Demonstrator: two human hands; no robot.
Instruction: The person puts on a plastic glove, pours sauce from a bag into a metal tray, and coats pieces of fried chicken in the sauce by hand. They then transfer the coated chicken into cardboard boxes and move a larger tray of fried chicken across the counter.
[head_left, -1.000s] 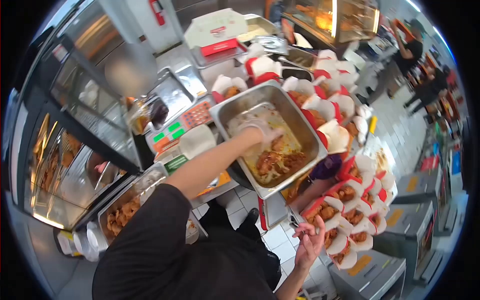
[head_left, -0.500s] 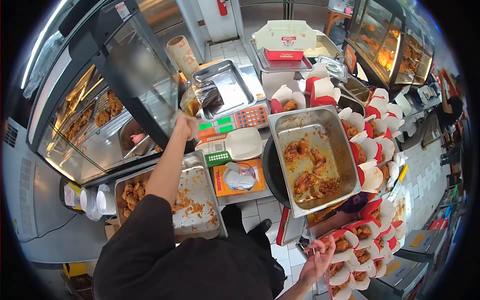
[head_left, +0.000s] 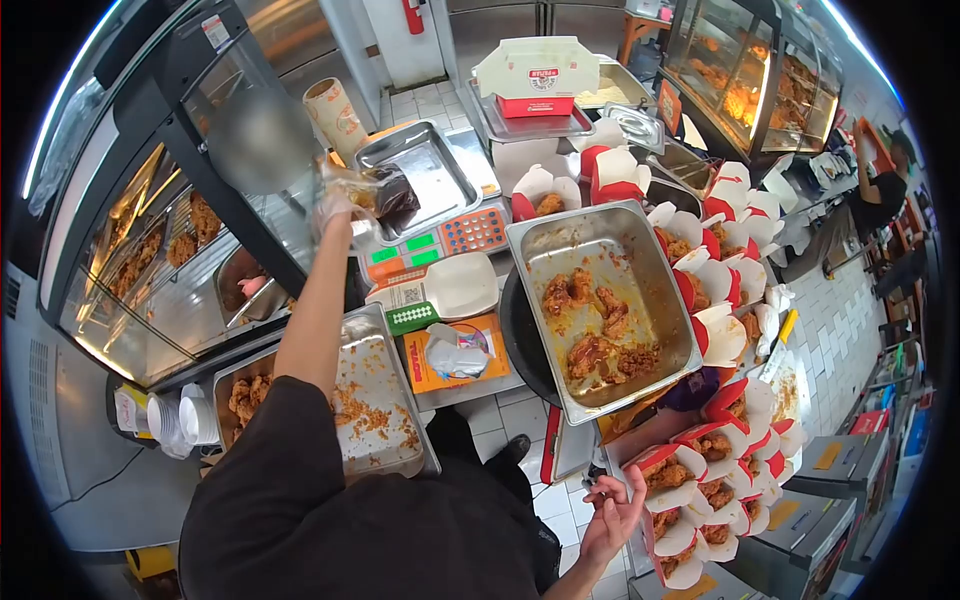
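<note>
Right now the gloved left hand [head_left: 335, 212] is up by the weighing scale [head_left: 432, 245], fingers closed on a clear bag [head_left: 380, 192] over the scale's back corner. Far below the scale, the right hand [head_left: 612, 510] hangs with fingers apart, holding nothing.

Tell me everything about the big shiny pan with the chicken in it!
The big metal pan is a deep, shiny steel rectangle with a rolled rim, sitting slightly askew on the counter over something dark and round. Its floor is smeared with orange-brown sauce. Several sauced chicken pieces lie in its middle and near end; the far end holds only smears. Red-and-white boxes crowd its right side. No hand touches it.
</note>
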